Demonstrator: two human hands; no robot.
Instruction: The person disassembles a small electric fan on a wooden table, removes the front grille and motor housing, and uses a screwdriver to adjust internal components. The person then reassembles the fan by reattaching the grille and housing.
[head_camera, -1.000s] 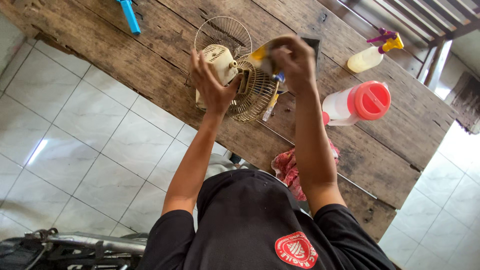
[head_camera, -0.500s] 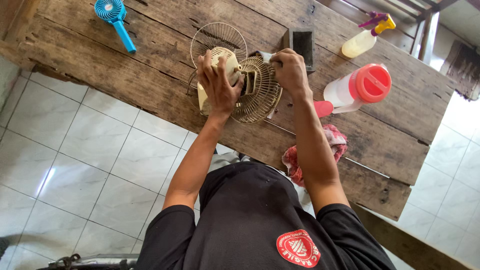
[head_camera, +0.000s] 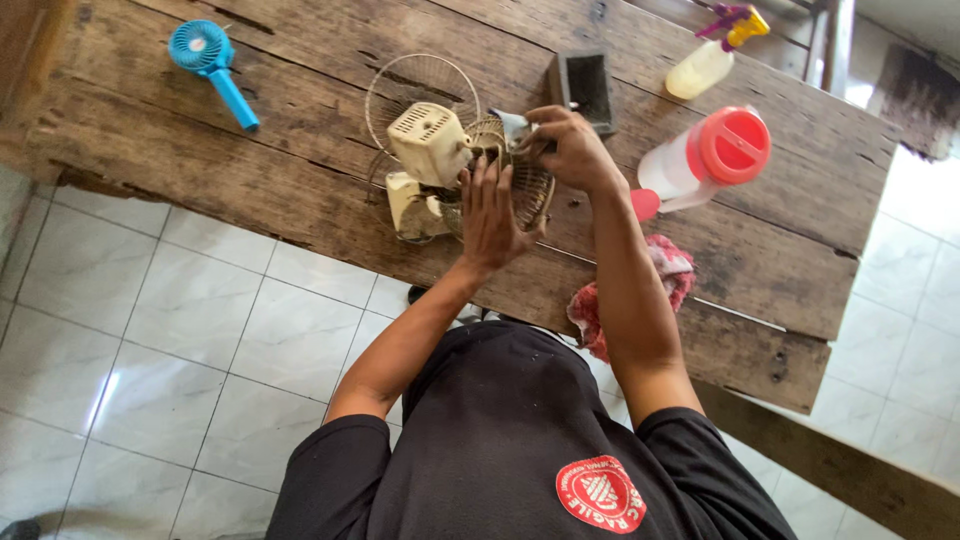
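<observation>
Across the frame, a weathered wooden table (head_camera: 300, 170), planks running corner to corner, standing on white floor tiles (head_camera: 150, 350). At the table's middle, a small cream desk fan (head_camera: 428, 150), tipped over on its side, motor housing up, wire guard (head_camera: 520, 180) turned toward the body, likely for reach into the grille. Beyond the fan, a loose round wire grille (head_camera: 415, 95) lying flat. Right of the fan, a white bottle with a red cap (head_camera: 705, 160) on its side; farther back, a yellow spray bottle (head_camera: 710, 60) and a dark box (head_camera: 585, 85). At the table's near edge, a red cloth (head_camera: 670, 280). Far left, a blue handheld fan (head_camera: 210, 65). Left hand (head_camera: 490, 215) spread open, flat against the guard, apparently steadying. Right hand (head_camera: 565, 150) pinched shut on something small at the guard's top; what, cannot tell.
</observation>
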